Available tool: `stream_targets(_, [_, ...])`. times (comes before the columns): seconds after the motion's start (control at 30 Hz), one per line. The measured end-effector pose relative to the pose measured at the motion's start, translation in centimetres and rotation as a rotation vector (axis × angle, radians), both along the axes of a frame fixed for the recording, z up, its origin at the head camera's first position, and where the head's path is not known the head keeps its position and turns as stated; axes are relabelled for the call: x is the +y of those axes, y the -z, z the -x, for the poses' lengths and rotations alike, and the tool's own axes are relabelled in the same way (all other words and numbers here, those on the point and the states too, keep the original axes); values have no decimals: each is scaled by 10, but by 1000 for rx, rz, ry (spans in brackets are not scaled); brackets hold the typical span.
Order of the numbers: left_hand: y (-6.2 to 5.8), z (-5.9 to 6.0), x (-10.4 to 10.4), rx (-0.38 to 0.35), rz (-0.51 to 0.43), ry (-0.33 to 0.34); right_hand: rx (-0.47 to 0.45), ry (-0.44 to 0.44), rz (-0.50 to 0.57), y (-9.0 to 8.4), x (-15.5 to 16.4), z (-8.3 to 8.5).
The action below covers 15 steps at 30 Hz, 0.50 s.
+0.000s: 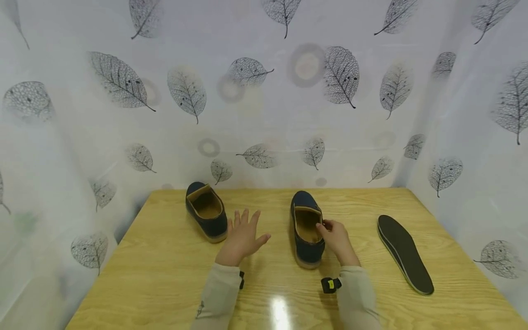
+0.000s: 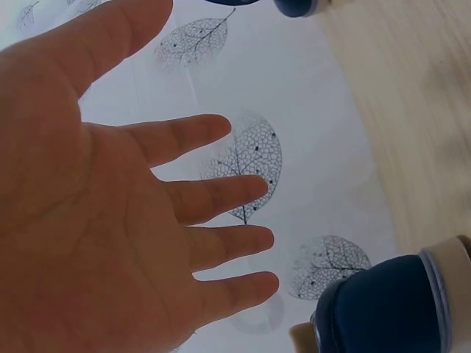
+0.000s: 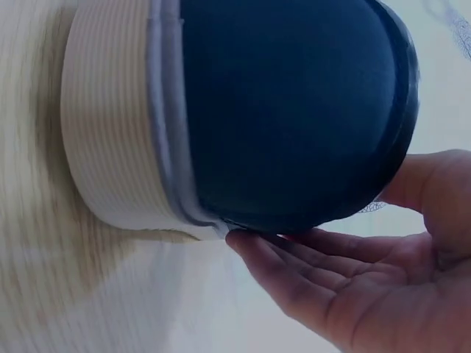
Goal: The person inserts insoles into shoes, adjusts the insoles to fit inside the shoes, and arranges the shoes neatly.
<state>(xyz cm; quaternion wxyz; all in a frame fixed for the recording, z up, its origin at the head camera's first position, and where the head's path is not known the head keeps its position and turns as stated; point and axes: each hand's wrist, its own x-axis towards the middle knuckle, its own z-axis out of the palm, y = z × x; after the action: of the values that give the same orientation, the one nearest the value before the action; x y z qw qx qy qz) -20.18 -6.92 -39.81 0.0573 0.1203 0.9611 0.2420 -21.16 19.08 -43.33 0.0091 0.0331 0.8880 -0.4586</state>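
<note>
Both sleeves lay nearest. Right hand [image 1: 338, 238] pinched the heel rim of the near shoe [image 1: 307, 229], thumb inside; the insole [image 1: 404, 253] lay well to its right. Left hand [image 1: 243, 236] hovered wide, holding nothing. Such a light pinch could slip and tip the shoe.

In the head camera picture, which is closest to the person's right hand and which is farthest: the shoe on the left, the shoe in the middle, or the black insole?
From the right hand:
1. Middle shoe, touching the fingers.
2. Black insole, lying to the right.
3. Left shoe, far left, past the left hand.
</note>
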Motion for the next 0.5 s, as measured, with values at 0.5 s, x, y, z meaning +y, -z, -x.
stream_targets(0.5, [4, 4, 0, -25, 4, 20, 12, -71, -33, -4, 4, -2])
